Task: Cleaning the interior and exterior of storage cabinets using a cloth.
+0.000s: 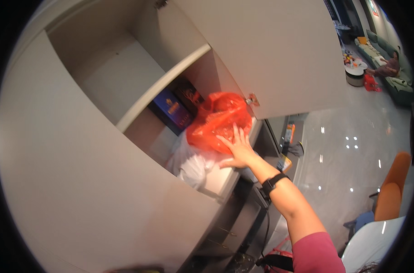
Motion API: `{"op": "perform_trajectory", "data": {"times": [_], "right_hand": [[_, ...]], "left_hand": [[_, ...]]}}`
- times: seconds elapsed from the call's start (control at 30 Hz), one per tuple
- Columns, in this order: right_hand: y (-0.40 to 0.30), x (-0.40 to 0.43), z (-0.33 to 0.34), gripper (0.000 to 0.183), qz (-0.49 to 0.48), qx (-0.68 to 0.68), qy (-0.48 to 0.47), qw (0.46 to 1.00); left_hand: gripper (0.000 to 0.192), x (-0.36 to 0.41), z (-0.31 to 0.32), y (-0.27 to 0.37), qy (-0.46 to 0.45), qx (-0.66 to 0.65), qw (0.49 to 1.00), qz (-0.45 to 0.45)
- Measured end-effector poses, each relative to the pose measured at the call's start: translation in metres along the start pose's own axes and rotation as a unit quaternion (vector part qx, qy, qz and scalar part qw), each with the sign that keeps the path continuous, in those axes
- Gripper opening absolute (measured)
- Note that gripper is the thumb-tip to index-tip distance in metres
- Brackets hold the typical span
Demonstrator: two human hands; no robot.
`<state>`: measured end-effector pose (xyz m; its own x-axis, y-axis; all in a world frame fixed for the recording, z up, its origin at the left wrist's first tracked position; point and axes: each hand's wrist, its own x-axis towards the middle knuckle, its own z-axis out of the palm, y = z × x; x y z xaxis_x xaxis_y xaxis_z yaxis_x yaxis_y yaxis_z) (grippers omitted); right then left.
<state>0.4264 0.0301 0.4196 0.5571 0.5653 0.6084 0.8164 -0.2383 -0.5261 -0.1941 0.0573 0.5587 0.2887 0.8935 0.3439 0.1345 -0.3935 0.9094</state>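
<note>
My right hand (240, 149), with a black band at the wrist, is spread against the front of a red plastic bag (224, 116) on a lower cabinet shelf (219, 179). Its fingers are apart; no grip on the bag shows. White plastic bags (193, 167) lie beside and below the red one. Behind them stand a blue box (171, 111) with gold writing and a dark box (188, 94) with a red pattern. My left hand is out of view.
An open cabinet door (278, 61) spreads to the right, on a metal hinge (253, 99). A shelf board (166, 85) runs above the bags. At the right are an orange chair (389, 198), a white table (374, 244), and a person (388, 68) on a green sofa (374, 44).
</note>
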Motion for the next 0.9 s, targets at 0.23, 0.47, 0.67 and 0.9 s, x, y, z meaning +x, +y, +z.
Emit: {"op": "perform_trajectory", "data": {"times": [0.23, 0.47, 0.67, 0.9], "right_hand": [[-0.047, -0.021, -0.030, 0.115, 0.079, -0.068, 0.049, 0.993], [-0.090, -0.069, -0.048, 0.085, -0.042, -0.036, 0.178, 0.983], [-0.192, -0.135, -0.077, 0.077, -0.112, 0.507, -0.237, 0.821], [-0.168, -0.183, -0.094, 0.087, 0.080, 0.549, -0.215, 0.804]], "left_hand": [[0.062, -0.009, -0.010, -0.016, -0.033, -0.029, 0.999, 0.013], [0.065, -0.004, -0.001, -0.035, -0.117, -0.062, 0.989, 0.064], [0.051, 0.028, 0.126, -0.038, -0.153, -0.107, 0.968, 0.169], [0.070, 0.016, 0.263, -0.010, -0.442, -0.324, 0.836, 0.029]]}}
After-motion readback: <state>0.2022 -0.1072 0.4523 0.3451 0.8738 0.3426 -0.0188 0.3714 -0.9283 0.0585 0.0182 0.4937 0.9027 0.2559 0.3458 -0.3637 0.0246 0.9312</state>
